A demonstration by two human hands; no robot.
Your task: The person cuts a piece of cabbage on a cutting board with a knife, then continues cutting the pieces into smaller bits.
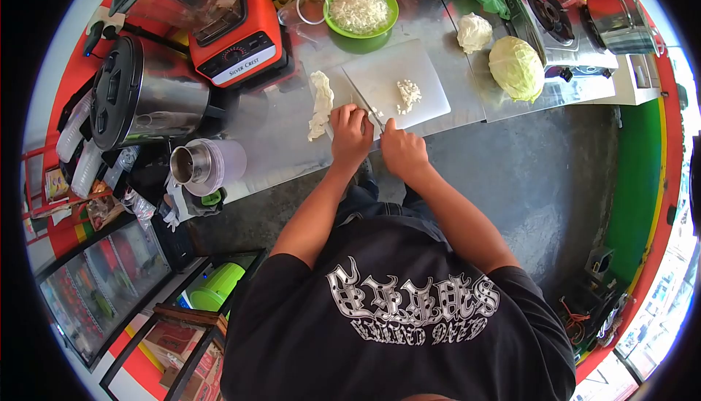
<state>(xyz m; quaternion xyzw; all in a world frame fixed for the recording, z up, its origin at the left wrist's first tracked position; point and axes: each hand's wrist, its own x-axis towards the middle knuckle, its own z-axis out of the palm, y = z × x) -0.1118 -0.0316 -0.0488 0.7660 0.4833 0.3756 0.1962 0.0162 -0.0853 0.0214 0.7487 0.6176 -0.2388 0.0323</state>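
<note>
My right hand (pixel 403 151) is closed around the handle of a knife (pixel 366 103), whose blade slants away to the left over the white cutting board (pixel 431 102). Curled at the board's near left edge, my left hand (pixel 351 137) has its fingers together close beside the blade. Small pale bits (pixel 377 113) lie by the knife between my hands; what my left fingers press on is hidden. Farther right on the board is a little heap of chopped white pieces (pixel 409 94). A pale, crumpled strip (pixel 320 105) lies just left of my left hand.
A green bowl (pixel 391 23) of white shreds stands behind the board. To the right are a cabbage (pixel 517 70), a whitish lump (pixel 475 33) and a gas stove (pixel 577 43). A red blender (pixel 237 47), a large steel pot (pixel 157 94) and a jug (pixel 228 162) stand left.
</note>
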